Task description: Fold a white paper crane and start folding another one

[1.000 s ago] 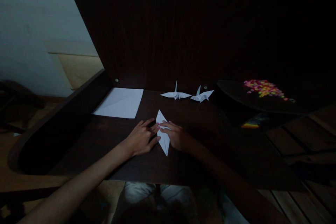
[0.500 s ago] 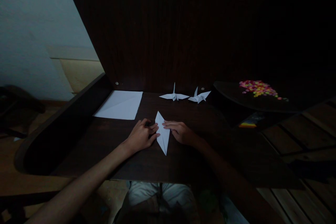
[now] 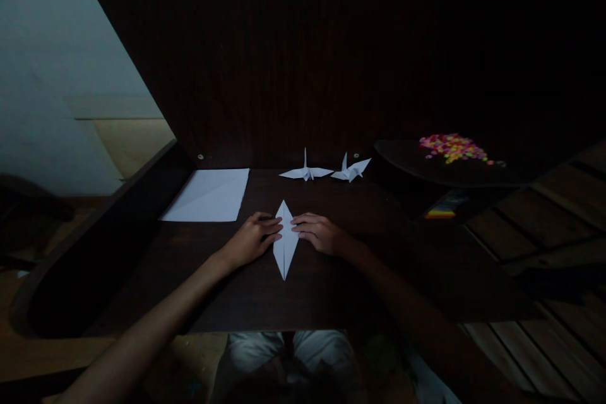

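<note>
A white folded paper [image 3: 286, 249] lies on the dark desk in front of me, a long diamond with its points toward and away from me. A crease or slit runs down its near half. My left hand [image 3: 253, 238] reaches in from the left, its stretched fingertips and thumb resting on the paper's left side. On the right side, the fingers of my right hand [image 3: 322, 233] lie extended over the edge; that thumb is hard to make out. Both hands are open, with the paper flat beneath their fingertips. Beyond it stand two white paper cranes, a left one [image 3: 307, 173] and a right one [image 3: 351, 172].
White sheet paper [image 3: 208, 196] with a faint diagonal crease lies at the back left, near the raised side panel [image 3: 99, 246]. At right, a small shelf [image 3: 398, 154] bears a heap of colourful small pieces [image 3: 454, 148]. A dark upright panel [image 3: 284, 57] backs the desk.
The folded paper has turned slightly and now points straight toward me. Both hands stay at its sides, with the fingers shifted a little outward. My view has tilted and shifted slightly.
</note>
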### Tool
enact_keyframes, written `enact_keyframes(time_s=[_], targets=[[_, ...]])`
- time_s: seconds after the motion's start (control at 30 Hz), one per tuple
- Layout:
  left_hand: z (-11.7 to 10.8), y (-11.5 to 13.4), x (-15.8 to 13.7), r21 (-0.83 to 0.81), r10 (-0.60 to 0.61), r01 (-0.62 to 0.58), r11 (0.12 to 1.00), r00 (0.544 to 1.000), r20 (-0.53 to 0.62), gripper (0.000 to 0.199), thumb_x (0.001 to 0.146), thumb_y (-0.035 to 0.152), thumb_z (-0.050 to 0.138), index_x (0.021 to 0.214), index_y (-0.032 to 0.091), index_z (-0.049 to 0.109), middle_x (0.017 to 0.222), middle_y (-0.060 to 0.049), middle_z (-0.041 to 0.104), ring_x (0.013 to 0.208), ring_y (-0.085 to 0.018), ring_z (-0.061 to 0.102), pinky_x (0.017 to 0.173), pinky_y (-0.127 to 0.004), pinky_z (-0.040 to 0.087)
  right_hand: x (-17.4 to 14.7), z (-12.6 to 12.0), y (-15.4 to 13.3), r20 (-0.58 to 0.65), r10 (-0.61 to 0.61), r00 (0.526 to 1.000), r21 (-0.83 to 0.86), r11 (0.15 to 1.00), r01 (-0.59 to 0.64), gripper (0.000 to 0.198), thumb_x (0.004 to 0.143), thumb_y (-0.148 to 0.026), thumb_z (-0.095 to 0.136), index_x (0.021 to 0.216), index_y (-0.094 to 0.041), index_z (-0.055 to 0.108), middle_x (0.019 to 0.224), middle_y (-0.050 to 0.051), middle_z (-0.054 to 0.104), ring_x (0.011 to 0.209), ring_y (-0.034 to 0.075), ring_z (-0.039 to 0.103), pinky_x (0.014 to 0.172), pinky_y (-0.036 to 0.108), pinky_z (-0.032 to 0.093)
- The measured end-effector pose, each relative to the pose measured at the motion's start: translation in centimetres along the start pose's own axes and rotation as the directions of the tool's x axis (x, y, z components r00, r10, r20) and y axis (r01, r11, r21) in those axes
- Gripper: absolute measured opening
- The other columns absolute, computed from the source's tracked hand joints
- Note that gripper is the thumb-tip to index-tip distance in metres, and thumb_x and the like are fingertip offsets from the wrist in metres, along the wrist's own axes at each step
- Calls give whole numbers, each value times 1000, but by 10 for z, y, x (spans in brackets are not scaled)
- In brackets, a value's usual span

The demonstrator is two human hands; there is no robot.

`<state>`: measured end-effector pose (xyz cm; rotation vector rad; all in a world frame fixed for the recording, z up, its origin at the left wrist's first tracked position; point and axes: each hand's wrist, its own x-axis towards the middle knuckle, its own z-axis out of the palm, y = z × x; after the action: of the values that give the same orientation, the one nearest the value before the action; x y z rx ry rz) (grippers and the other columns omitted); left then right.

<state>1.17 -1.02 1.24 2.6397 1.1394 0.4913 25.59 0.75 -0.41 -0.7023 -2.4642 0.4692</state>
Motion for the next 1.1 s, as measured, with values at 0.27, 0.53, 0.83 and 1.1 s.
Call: enact_keyframes(time_s=[0.27,0.53,0.83,1.1], targets=[[-7,-10,15,-236,3,6,972,999,38,57,89,18,53,144,23,39,135,-6,58,124,-21,56,105,-36,44,-2,-7,-12,-27,-4,1000,22,1000,5,27,80,-10,61,105,-17,70,107,11,67,99,24,59,89,42,51],[5,-1,12,-287,-128,83,954,981,-144,59,88,21,57,142,20,33,117,-8,68,109,-21,64,95,-37,50,-4,-2,-9,-15,-15,1000,30,999,16,23,84,-14,62,105,-19,69,120,11,64,115,25,55,103,47,40],[-4,0,9,-174,32,-60,983,986,-163,15,90,20,53,92,17,68,91,-6,70,88,-19,61,84,-34,48,0,0,-16,-2,22,1000,-31,999,-22,11,88,-21,63,96,-18,70,109,8,69,103,22,60,94,41,41],[-13,0,5,-205,33,-42,978,998,-47,21,82,16,59,101,17,67,109,-7,71,99,-23,59,95,-40,45,5,7,-22,-36,57,998,-80,995,-60,17,93,-24,55,86,-17,68,90,7,65,86,19,55,81,35,43]])
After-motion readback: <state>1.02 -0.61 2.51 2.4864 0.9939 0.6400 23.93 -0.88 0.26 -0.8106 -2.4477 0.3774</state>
